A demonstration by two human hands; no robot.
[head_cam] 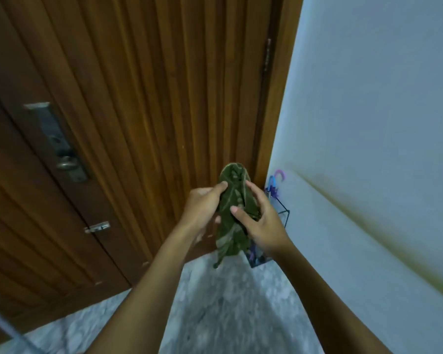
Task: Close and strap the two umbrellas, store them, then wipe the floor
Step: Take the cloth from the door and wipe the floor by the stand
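A folded green umbrella [232, 221] with pale stripes hangs upright in front of me, its tip pointing down at the floor. My left hand [202, 208] grips its left side, thumb across the fabric. Wrapped around its right side is my right hand [260, 221], fingers pressing the folds. A second umbrella [275, 182] with a purple and blue curved handle stands in a thin wire-frame holder [285, 213] in the corner, just behind my right hand.
A ribbed wooden door [138, 111] with a metal lock plate and lever handle [67, 163] fills the left and centre. A pale wall [368, 123] rises on the right. Grey speckled floor [228, 302] lies below my arms.
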